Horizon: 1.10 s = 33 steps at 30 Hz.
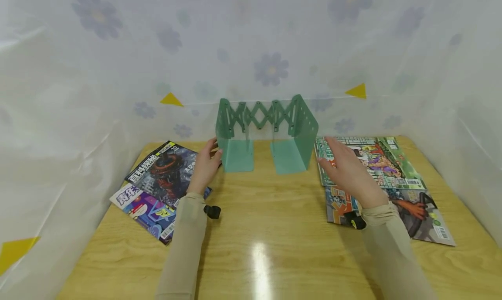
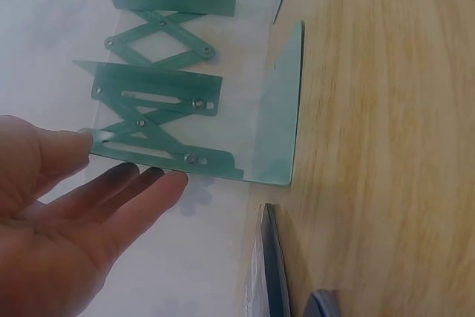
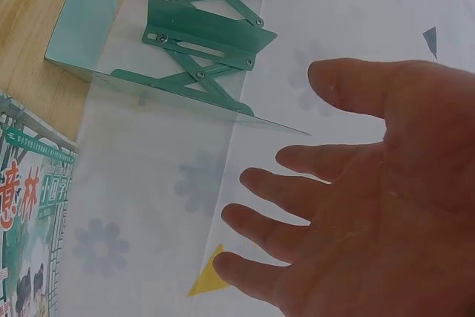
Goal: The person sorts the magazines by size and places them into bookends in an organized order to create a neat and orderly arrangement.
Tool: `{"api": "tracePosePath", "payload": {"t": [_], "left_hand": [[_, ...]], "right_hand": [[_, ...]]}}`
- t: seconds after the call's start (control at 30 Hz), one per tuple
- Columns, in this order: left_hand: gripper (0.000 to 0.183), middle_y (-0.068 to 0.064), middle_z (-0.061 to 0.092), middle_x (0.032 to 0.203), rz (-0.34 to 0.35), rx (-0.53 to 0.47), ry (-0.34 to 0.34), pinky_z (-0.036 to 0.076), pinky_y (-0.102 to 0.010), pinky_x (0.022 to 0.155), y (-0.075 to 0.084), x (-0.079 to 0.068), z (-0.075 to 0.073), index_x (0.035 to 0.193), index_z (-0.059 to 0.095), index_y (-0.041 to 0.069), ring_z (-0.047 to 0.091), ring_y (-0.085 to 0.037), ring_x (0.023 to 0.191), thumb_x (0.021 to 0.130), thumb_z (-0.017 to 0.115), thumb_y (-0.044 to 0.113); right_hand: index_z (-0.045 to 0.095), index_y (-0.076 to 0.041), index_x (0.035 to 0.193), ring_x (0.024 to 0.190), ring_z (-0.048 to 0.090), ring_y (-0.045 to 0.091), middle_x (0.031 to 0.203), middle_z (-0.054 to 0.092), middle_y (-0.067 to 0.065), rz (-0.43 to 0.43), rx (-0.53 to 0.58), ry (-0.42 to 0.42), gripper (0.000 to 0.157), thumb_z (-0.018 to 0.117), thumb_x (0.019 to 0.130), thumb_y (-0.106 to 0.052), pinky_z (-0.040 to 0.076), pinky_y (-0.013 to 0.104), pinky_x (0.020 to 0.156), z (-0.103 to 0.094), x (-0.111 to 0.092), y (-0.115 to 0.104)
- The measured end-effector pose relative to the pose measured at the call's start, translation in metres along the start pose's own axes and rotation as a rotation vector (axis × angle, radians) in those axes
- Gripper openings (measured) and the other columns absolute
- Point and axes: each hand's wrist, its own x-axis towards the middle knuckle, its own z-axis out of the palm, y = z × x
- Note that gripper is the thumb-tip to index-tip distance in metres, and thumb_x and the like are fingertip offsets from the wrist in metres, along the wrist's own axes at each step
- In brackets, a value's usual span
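A green expandable metal bookend (image 1: 259,114) with a scissor lattice back stands upright at the far side of the wooden table, its end panels spread apart. My left hand (image 1: 205,164) is at its left end panel (image 2: 163,159). In the left wrist view, the thumb lies at the panel's edge and the fairly straight fingers (image 2: 152,202) lie along its outer side; firm contact is hard to judge. My right hand (image 1: 349,171) is held out beyond the right end panel (image 1: 306,132), over the magazines. Its fingers are spread, apart from the bookend, with nothing in them.
Two overlapping magazines (image 1: 164,173) lie on the left of the table, partly under my left arm. On the right, more overlapping magazines (image 1: 392,160) lie below my right hand. A white flowered sheet (image 1: 270,38) hangs behind, with yellow triangles (image 1: 357,91) on it.
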Motion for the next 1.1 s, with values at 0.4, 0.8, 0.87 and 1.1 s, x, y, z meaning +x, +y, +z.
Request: {"api": "tracePosePath", "payload": {"t": [0.4, 0.8, 0.87, 1.1], "left_hand": [[0.046, -0.014, 0.048, 0.143, -0.004, 0.002, 0.004, 0.054, -0.043, 0.090, -0.002, 0.002, 0.000, 0.151, 0.040, 0.023, 0.052, -0.031, 0.124, 0.106, 0.048, 0.022], [0.046, -0.014, 0.048, 0.142, -0.020, 0.029, 0.008, 0.054, -0.040, 0.091, -0.001, 0.002, 0.000, 0.151, 0.039, 0.020, 0.053, -0.031, 0.123, 0.106, 0.047, 0.022], [0.046, -0.014, 0.049, 0.142, -0.021, 0.030, 0.008, 0.054, -0.040, 0.091, -0.003, 0.002, 0.000, 0.151, 0.040, 0.021, 0.054, -0.031, 0.123, 0.106, 0.048, 0.021], [0.047, -0.014, 0.048, 0.142, -0.031, -0.016, 0.008, 0.054, -0.041, 0.091, -0.004, 0.001, -0.001, 0.151, 0.040, 0.021, 0.054, -0.030, 0.122, 0.105, 0.049, 0.021]], "right_hand": [[0.015, -0.004, 0.158, 0.139, 0.021, 0.052, 0.157, 0.018, 0.028, -0.018, -0.006, 0.122, 0.056, 0.035, 0.109, -0.023, 0.024, 0.067, 0.106, -0.017, -0.003, 0.014], [0.007, -0.004, 0.158, 0.139, 0.015, 0.054, 0.158, 0.014, 0.029, 0.085, -0.020, 0.146, 0.071, 0.044, 0.106, -0.035, 0.022, 0.072, 0.103, -0.031, -0.006, 0.027], [0.009, -0.003, 0.158, 0.140, 0.014, 0.054, 0.158, 0.013, 0.029, 0.089, -0.043, 0.151, 0.072, 0.047, 0.105, -0.035, 0.021, 0.072, 0.103, -0.031, -0.007, 0.029], [0.012, -0.002, 0.158, 0.139, 0.014, 0.055, 0.156, 0.015, 0.031, 0.089, -0.136, 0.138, 0.075, 0.053, 0.103, -0.033, 0.018, 0.072, 0.105, -0.021, -0.009, 0.041]]}}
